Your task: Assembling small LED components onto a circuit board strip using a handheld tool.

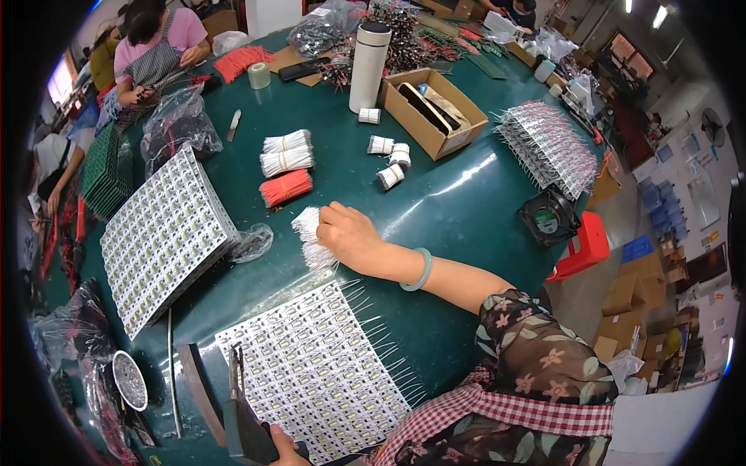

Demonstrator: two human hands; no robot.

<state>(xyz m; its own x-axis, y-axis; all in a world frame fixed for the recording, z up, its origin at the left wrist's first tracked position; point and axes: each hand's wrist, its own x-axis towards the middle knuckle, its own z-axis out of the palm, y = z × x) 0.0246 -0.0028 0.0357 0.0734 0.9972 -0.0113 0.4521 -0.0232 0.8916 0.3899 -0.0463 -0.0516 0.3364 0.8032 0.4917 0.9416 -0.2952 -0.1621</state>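
Observation:
My right hand reaches across the table, its fingers closed at a loose pile of short white wires. How many wires are between the fingertips is hidden. At the lower edge, my left hand is only partly in view, wrapped round a dark gun-shaped soldering tool with a thin metal tip pointing up. That tip is over the left side of a white panel of small LED circuit boards. White wires stick out along the panel's right edge.
A stack of similar LED panels stands to the left. Beyond my right hand lie red and white wire bundles. A white bottle, an open cardboard box, wired boards and a black fan stand farther out.

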